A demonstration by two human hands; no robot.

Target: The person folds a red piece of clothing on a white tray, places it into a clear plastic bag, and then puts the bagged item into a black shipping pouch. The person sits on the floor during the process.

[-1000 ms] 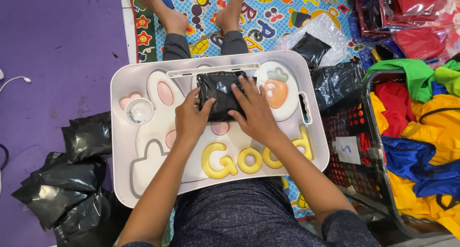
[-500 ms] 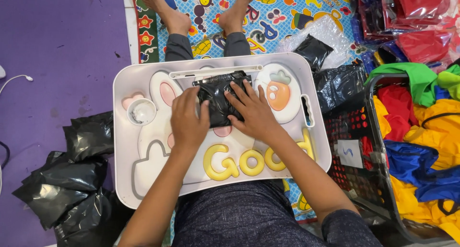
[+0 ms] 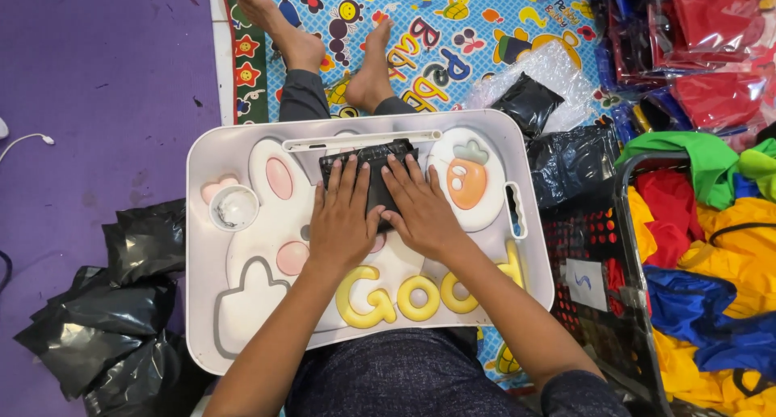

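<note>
Black packet (image 3: 373, 173) flat on white lap tray (image 3: 202, 166), toward its far edge, between rabbit picture (image 3: 271, 215) and carrot picture (image 3: 467, 179). Left hand (image 3: 343, 219) and right hand (image 3: 420, 211) side by side, palms down, fingers spread, pressing rather than clasping. Packet's near part hidden under fingers, perhaps folded. Black bags (image 3: 113, 312) heaped left.

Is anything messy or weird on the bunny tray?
Nothing on the white lap tray looks spilled or broken. Both the left hand and right hand press flat on a black plastic packet. More black packets lie heaped loosely on the purple floor.
</note>
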